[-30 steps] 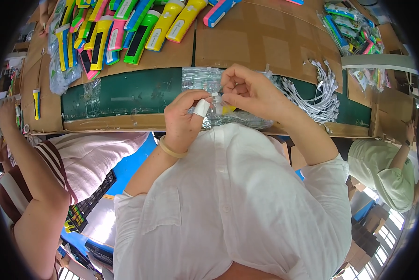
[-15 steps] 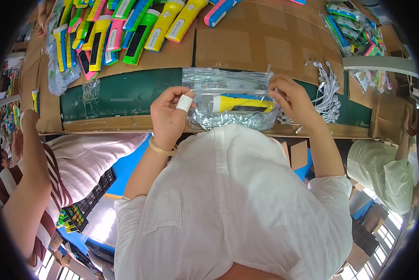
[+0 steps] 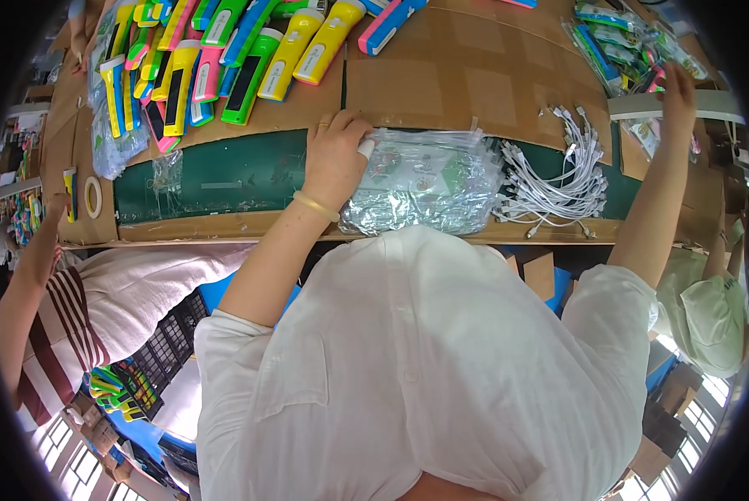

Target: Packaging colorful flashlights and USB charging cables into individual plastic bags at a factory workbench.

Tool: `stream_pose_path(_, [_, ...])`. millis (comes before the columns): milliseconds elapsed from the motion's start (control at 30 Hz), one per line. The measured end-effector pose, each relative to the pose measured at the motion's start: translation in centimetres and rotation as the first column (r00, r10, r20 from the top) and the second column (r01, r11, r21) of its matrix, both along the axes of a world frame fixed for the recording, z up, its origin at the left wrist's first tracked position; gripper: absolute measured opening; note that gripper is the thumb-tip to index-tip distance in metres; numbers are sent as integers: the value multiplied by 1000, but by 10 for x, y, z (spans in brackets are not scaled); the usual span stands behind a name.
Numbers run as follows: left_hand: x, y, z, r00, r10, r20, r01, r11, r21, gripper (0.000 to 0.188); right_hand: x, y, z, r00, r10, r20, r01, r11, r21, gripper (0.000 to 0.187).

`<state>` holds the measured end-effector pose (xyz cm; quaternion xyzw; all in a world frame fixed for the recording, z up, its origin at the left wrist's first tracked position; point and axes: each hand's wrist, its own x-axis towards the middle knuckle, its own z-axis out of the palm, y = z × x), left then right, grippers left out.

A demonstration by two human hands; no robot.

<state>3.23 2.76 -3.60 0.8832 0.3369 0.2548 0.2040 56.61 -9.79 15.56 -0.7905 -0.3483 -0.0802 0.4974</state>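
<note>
Near edge of green tabletop [image 3: 249, 188]: flat stack of clear, crinkled plastic zip bags [image 3: 424, 184], centre. Left hand [image 3: 337, 150], white wrap round the thumb, at the stack's far left corner; fingers bent, thumb against the plastic; cannot tell whether it pinches a bag. Just right of the stack, heap of thin white cables [image 3: 562, 184]. Farther, left of centre, on brown cardboard [image 3: 449, 75]: multicoloured plastic flashlights [image 3: 291, 54], piled. Far right: right hand [image 3: 679, 90], fingers raised, partly spread, beside clear-bagged bright packets [image 3: 620, 42]; hold unclear.
</note>
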Motion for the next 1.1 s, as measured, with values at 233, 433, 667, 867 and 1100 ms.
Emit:
stream_pose_path(233, [-7,-9,-2,997,0,81,13,987,-160,14,-288,48,-115,622,775,-113,-728,519,-447,27])
stream_pose_path(433, [-21,-12,18,977,-6,212,63,963,-260,20,-339,60,-165,390,915,-105,-843,308,-441,14])
stream_pose_path(667, [-47,-12,29,944,158,290,2,876,-481,13,-351,62,-162,418,895,-152,-876,353,-330,25])
stream_pose_path(867, [-47,-13,34,923,215,319,31,786,-617,12,-357,68,-159,255,967,-10,-927,242,-287,35])
stream_pose_path(1100, [-46,-13,35,948,-43,315,160,921,-356,24,-327,56,-164,189,975,-120,-908,126,-400,15])
